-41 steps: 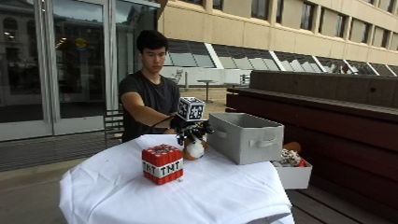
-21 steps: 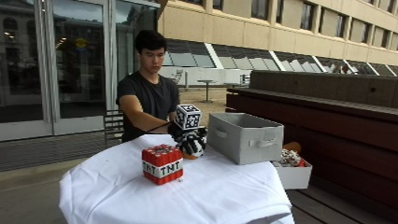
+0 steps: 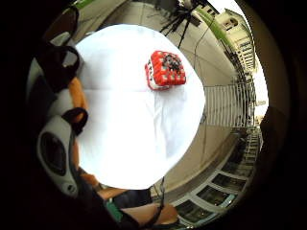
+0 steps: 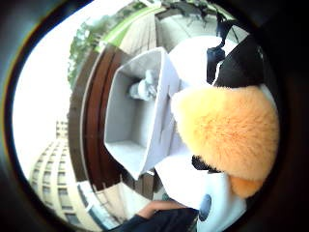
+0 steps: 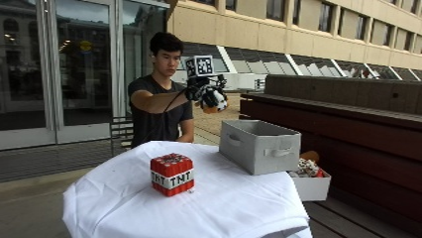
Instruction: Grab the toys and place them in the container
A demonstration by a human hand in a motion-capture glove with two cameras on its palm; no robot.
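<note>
Grip [image 5: 200, 92] holds plush toy [image 5: 214, 100] above container [image 5: 259, 146] rim, well apart.

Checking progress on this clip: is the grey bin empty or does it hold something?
Not empty. The thumb side palm view shows one pale grey toy lying inside the bin.

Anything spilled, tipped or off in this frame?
Nothing stands out. The grey container sits upright on the table, the TNT block stands square, and the gloved right hand holds a plush toy in the air.

tnt block [image 5: 172, 173] on table [image 5: 224, 208], bin [image 5: 258, 145] to its right.
</note>
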